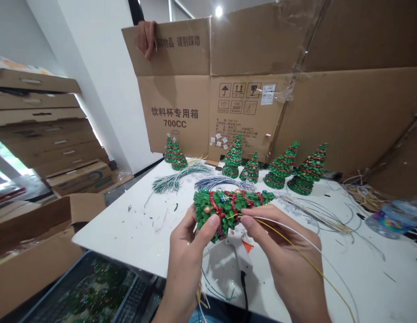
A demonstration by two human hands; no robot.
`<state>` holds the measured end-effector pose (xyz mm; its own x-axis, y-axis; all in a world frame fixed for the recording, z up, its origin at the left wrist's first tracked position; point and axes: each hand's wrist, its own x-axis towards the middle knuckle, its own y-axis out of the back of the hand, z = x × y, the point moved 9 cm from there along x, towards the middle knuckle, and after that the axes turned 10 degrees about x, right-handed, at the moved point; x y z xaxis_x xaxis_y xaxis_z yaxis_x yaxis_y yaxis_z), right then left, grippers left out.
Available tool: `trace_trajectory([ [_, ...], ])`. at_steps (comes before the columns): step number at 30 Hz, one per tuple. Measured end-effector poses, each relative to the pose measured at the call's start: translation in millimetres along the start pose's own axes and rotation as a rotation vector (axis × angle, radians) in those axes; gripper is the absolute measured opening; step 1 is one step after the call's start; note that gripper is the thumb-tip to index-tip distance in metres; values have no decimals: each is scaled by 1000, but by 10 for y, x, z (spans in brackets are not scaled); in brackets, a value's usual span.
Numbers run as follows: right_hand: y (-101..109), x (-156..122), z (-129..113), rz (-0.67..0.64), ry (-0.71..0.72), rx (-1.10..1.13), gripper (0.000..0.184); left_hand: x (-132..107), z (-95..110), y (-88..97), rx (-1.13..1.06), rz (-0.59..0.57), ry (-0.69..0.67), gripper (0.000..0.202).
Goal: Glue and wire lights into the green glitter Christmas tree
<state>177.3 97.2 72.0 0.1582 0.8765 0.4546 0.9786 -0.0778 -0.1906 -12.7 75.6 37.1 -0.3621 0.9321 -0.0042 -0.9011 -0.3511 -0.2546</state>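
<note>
While left hand [184,255] grips miniature green Christmas tree [225,211] lying sideways, thumb on top | right hand [282,255] pinches white and yellow wires [289,229] at tree's side, fingers curled | tree held above white table [127,229] | six upright miniature trees [281,166] stand beyond | another person's hand [147,39] grips cardboard carton [181,112] top edge

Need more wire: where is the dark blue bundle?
In the head view, the dark blue wire bundle lies on the white table, right of the green wire bundle, behind the green beaded tree.
</note>
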Motion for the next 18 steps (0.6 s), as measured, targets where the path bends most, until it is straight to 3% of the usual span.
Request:
trace_trajectory([
  [6,-12,-35,-19,9,6,-23,7,-32,37,-17,20,-4,-24,34],
  [11,37,-74,-188,55,140,-95,5,-21,43,-8,30,0,-52,36],
  [15,-38,-91,-313,-22,259,-177,13,8,30,-23,48,-71,-89,37],
  [18,-97,-93,-319,-78,272,-159,16,21,32,-32,92,-124,-132,31],
])
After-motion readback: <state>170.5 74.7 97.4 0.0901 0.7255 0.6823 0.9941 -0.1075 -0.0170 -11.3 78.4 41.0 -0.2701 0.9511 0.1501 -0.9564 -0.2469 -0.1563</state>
